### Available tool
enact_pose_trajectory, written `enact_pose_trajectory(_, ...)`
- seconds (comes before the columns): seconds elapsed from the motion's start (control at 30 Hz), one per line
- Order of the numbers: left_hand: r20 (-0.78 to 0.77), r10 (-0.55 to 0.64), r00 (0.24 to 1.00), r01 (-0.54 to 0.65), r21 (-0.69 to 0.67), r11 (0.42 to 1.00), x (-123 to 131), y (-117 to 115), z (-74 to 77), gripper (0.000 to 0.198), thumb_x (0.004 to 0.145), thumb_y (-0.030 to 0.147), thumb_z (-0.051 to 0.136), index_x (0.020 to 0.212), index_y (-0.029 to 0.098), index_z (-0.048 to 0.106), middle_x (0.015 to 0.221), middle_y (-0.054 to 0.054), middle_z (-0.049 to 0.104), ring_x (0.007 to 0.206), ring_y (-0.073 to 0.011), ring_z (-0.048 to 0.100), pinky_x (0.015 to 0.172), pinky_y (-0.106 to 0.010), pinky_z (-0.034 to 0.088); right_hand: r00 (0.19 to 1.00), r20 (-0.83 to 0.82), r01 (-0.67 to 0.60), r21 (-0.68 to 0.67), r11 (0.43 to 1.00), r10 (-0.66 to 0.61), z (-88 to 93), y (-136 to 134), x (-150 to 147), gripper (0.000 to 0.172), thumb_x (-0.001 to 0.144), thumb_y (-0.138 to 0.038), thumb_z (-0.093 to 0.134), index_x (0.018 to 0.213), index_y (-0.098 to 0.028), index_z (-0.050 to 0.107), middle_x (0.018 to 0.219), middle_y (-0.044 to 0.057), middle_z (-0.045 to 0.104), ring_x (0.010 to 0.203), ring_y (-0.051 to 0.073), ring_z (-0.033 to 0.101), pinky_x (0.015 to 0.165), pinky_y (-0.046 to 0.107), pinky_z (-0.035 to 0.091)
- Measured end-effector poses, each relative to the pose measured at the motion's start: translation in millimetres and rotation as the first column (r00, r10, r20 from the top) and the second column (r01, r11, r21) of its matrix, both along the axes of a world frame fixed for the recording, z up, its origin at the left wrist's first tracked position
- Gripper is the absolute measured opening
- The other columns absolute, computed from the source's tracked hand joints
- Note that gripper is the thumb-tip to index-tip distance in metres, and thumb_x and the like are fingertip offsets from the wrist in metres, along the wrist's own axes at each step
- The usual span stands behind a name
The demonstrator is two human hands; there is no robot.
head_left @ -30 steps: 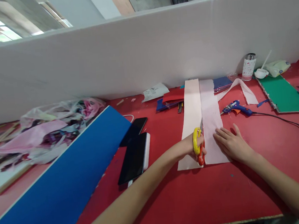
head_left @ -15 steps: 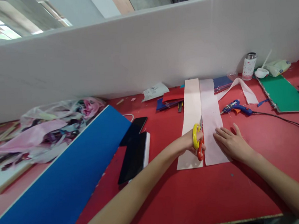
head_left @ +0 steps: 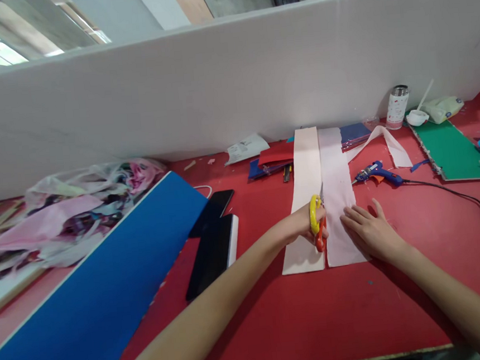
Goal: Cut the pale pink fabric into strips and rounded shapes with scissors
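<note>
Scissors (head_left: 313, 218) sit slightly farther forward | left hand (head_left: 306, 223) grasps their handles, blades along pink strip (head_left: 335, 183) | right hand (head_left: 371, 231) grips nothing, fingertips flat on strip, apparently steadying it

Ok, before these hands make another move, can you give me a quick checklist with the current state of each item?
1. Scissors in the left hand: ok, held by the handles.
2. Right hand on the pale pink strip: ok, at its right edge.
3. Scissor blades open or closed: cannot tell, too small.
4. Hot glue gun nozzle clear of the pink strip: cannot tell, very close.
5. Black cord clear of the right hand: ok.
</note>
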State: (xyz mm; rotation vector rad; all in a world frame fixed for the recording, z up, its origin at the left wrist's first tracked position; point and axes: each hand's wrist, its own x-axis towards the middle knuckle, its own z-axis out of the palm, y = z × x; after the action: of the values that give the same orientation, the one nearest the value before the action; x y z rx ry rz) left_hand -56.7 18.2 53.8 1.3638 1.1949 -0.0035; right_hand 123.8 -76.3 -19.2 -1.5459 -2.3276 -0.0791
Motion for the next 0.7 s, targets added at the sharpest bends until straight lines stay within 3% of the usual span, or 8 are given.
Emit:
enact_pose_trajectory(0.37, 0.035, 0.012, 0.999, -0.016, 0.125, 0.992, 4.4, -10.9, -1.0, 0.011, 0.075, 0.022, 0.049, 0.065, 0.017, 0.047, 0.044, -0.001, 0.056, 0.036, -0.0144, 0.054, 0.038, -0.022, 0.043, 1.0, -0.002, 0.03, 0.008, 1.0, -0.03, -1.1, -0.1, -1.3, 0.032, 0.098, -0.023, 0.038, 0.124, -0.024, 0.055, 0.132, 0.011, 0.057, 0.123, 0.024, 0.048, 0.109, 0.058, 0.013)
enact_pose_trajectory(0.53, 0.056, 0.018, 0.998, -0.026, 0.13, 0.991, 4.3, -9.8, -8.0, 0.01, 0.073, 0.021, 0.049, 0.065, 0.018, 0.045, 0.042, 0.001, 0.055, 0.035, -0.0141, 0.054, 0.037, -0.021, 0.043, 1.0, 0.008, 0.026, -0.013, 1.0, -0.025, -0.8, -0.1, -0.3, 0.033, 0.098, -0.023, 0.037, 0.126, -0.024, 0.054, 0.134, 0.01, 0.055, 0.124, 0.024, 0.048, 0.109, 0.059, 0.013)
enact_pose_trajectory(0.7, 0.056, 0.019, 0.998, -0.025, 0.105, 0.994, 5.3, -10.8, -4.0, 0.012, 0.073, 0.023, 0.051, 0.063, 0.018, 0.046, 0.045, -0.002, 0.057, 0.036, -0.0143, 0.055, 0.038, -0.023, 0.046, 1.0, 0.013, 0.019, -0.026, 0.999, -0.018, -0.7, -0.3, 0.1, 0.033, 0.098, -0.022, 0.038, 0.127, -0.024, 0.053, 0.135, 0.01, 0.055, 0.124, 0.025, 0.048, 0.109, 0.059, 0.013)
